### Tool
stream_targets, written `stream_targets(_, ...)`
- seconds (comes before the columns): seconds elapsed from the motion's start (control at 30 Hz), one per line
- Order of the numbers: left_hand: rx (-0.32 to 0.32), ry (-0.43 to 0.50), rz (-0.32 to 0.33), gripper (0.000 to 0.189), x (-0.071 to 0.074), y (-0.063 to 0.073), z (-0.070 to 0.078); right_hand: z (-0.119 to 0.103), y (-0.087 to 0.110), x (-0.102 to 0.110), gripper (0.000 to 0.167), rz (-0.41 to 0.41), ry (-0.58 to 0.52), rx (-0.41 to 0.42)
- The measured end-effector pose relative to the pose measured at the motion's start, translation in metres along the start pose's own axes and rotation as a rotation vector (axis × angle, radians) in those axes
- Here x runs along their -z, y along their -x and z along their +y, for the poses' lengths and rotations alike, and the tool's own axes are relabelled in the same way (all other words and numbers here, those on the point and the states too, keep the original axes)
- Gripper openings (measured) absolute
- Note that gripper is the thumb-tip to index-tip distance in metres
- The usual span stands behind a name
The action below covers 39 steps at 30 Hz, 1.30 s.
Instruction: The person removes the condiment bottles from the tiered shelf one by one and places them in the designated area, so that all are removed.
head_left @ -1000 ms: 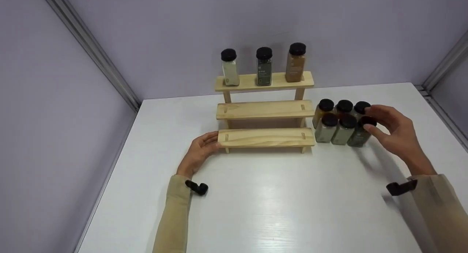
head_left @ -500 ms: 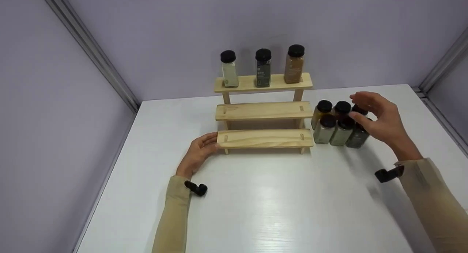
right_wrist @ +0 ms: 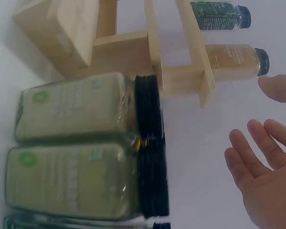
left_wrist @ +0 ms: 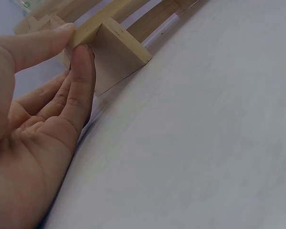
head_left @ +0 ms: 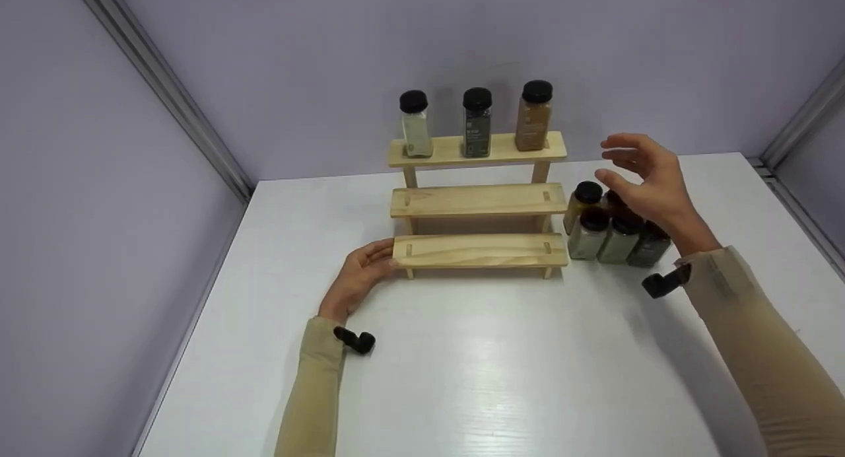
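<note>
A three-tier wooden spice rack (head_left: 478, 199) stands on the white table. My left hand (head_left: 356, 279) pinches the left end of its lowest shelf (left_wrist: 117, 52), thumb and fingers at the corner. On the top tier stand three black-capped spice jars: a pale one (head_left: 416, 130), a dark green one (head_left: 476, 130) and an orange-brown one (head_left: 533, 123). My right hand (head_left: 650, 183) is in the air above the jar cluster right of the rack, fingers spread and holding nothing. That cluster includes a pale front jar (head_left: 587, 239) and a greenish one (right_wrist: 71, 181); the hand partly hides the rear jars.
Close behind the rack rises a pale wall (head_left: 297, 80). A metal corner post (head_left: 165, 80) runs down at the left. The white table (head_left: 462, 364) extends in front of the rack, and my right sleeve (head_left: 746, 325) crosses its right side.
My right hand has left the right side of the jar cluster, moving up and left over it towards the rack's top tier. The left hand and the rack have stayed in place.
</note>
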<state>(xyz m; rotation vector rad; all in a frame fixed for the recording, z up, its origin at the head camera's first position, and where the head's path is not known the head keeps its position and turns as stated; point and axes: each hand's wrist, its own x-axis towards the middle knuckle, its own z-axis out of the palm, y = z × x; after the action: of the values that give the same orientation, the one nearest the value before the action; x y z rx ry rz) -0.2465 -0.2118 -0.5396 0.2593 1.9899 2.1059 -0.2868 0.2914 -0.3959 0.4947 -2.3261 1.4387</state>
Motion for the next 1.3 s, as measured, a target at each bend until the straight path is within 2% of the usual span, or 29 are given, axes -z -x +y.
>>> stream_targets(0.23, 0.001, 0.007, 0.000, 0.059, 0.000, 0.000, 0.000, -0.015, -0.020, -0.019, 0.049, -0.005, 0.016, -0.028)
stream_targets(0.5, 0.003, 0.011, -0.009, 0.060, 0.000, 0.001, 0.000, -0.025, -0.046, -0.037, 0.047, 0.004, -0.099, -0.083)
stream_targets(0.7, -0.002, -0.005, 0.003, 0.058, 0.000, -0.001, 0.000, -0.030, -0.063, -0.051, 0.052, 0.024, -0.109, -0.101)
stream_targets(0.93, -0.004, -0.026, -0.009, 0.059, 0.002, 0.001, -0.001, -0.035, -0.076, -0.071, 0.068, 0.013, -0.078, -0.193)
stream_targets(1.17, -0.015, 0.000, -0.018, 0.058, 0.001, 0.000, -0.002, -0.034, -0.082, -0.082, 0.068, 0.002, -0.128, -0.171)
stream_targets(1.3, -0.011, 0.019, -0.020, 0.059, 0.001, -0.001, -0.002, -0.032, -0.084, -0.084, 0.065, 0.021, -0.178, -0.180)
